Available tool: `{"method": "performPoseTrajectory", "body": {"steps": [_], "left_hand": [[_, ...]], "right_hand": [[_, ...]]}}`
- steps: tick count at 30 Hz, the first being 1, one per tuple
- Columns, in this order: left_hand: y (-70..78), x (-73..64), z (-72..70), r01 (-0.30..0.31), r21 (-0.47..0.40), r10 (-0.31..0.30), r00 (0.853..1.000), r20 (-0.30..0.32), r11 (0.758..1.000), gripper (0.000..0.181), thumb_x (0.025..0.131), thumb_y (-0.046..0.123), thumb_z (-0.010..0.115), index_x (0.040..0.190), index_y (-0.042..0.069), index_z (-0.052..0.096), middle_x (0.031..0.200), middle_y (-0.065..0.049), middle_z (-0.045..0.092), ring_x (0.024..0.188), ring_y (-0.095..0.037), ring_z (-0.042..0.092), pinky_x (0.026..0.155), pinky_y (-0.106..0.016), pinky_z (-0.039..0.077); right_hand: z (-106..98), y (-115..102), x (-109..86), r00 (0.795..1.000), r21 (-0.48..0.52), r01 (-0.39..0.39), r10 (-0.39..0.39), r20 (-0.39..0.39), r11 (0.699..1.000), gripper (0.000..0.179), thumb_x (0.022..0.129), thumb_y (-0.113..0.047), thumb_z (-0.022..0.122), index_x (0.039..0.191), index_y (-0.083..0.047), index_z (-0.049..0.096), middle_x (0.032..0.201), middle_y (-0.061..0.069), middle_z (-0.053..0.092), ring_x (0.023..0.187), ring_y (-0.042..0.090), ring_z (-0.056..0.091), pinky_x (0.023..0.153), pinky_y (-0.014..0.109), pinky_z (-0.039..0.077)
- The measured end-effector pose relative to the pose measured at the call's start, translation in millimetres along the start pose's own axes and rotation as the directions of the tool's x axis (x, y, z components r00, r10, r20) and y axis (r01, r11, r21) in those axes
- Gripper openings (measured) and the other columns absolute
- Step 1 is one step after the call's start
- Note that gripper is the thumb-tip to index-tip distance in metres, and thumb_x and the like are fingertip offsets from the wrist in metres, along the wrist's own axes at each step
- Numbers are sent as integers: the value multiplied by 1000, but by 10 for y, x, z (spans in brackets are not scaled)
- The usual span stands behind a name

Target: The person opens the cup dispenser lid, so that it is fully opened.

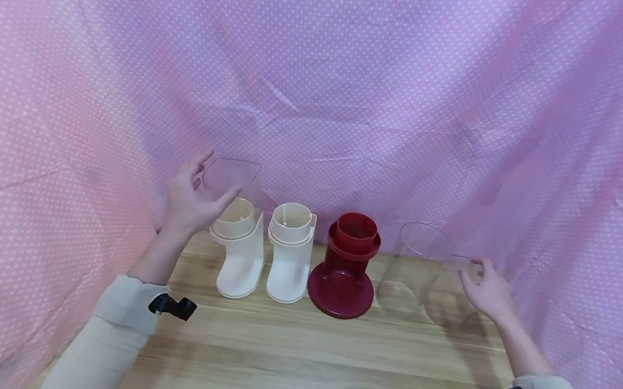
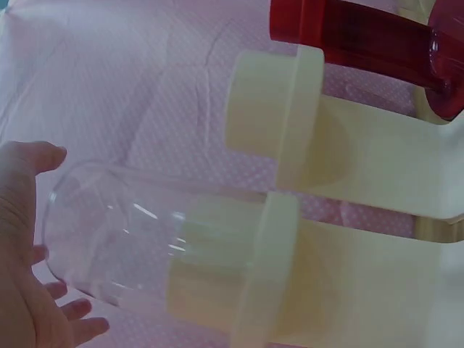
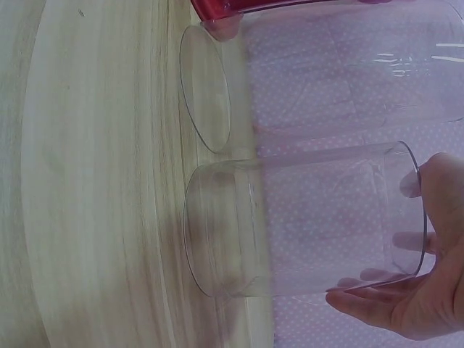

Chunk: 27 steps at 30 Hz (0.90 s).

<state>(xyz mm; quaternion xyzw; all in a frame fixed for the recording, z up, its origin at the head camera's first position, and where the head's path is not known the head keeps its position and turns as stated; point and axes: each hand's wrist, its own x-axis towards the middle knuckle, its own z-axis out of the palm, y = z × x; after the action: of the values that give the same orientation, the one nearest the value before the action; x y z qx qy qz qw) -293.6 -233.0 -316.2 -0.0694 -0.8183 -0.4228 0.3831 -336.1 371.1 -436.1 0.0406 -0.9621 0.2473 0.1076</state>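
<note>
My left hand (image 1: 190,205) is spread around the top end of a clear container (image 2: 123,225), with its fingers straight and the thumb apart from the wall in the left wrist view. That container sits over the round collar of the leftmost white stand (image 1: 242,266). At the right, my right hand (image 1: 489,290) holds a clear cylinder (image 3: 312,225) near its rim, thumb and fingers on opposite sides. The cylinder stands upright on the wooden table (image 1: 296,366). Beside it is another clear cylinder (image 1: 406,283), untouched.
A second white stand (image 1: 288,273) and a dark red stand (image 1: 340,293) with a round base stand in the middle of the row. Pink dotted cloth (image 1: 321,84) hangs behind the table and along both sides.
</note>
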Motion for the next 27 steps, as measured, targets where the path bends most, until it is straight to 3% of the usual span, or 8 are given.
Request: {"method": "performPoseTrajectory", "body": {"steps": [2,5,11,16,18,22,27], "left_hand": [[-51,-21,1,84,-12,-83,995,49,996,86,85,33,89,157,11,50,161,-16,53,143,-43,54,118,-61,48],[-114,-56,8,157,-17,-155,983,94,987,86,89,38,85,161,15,45,164,-16,48,145,-45,52,116,-60,50],[-172,-83,26,173,-30,-170,981,97,984,81,92,38,83,160,16,46,160,-15,53,138,-41,58,107,-55,58],[-211,-73,28,162,-29,-159,984,78,986,77,92,39,84,158,18,50,159,-8,55,135,-36,60,100,-32,59],[-225,-72,32,156,-17,-154,985,77,988,76,92,39,84,157,18,51,158,-8,56,135,-36,61,98,-29,59],[-237,-71,54,154,-4,-153,984,86,988,76,92,39,83,157,17,51,158,-10,56,135,-38,61,101,-38,60],[-241,-69,87,154,-8,-153,985,79,988,76,91,39,84,156,16,52,155,-14,58,134,-40,62,98,-32,60]], "right_hand": [[1,5,-5,1000,6,-6,5,15,1000,63,110,-37,48,151,11,38,142,51,47,126,67,51,97,80,47],[-1,6,-9,999,13,-12,11,30,1000,65,111,-38,47,152,11,36,143,52,45,127,67,50,97,80,47],[-28,-15,13,999,17,-12,11,30,1000,65,111,-38,46,153,10,36,144,51,45,128,67,51,99,80,46],[-107,-88,137,999,-16,20,-21,-27,1000,60,108,-35,50,145,13,45,135,49,53,122,67,51,99,78,45],[-196,-182,201,997,-14,20,-21,-72,1000,60,106,-33,51,142,15,47,134,50,51,122,69,48,99,79,43],[-442,-505,309,991,24,2,2,-136,1000,63,106,-35,50,147,13,45,143,52,41,131,71,38,105,83,36],[-617,-1048,441,989,87,60,-47,-138,994,63,107,-36,51,152,8,43,157,45,33,144,66,27,111,84,31]]}}
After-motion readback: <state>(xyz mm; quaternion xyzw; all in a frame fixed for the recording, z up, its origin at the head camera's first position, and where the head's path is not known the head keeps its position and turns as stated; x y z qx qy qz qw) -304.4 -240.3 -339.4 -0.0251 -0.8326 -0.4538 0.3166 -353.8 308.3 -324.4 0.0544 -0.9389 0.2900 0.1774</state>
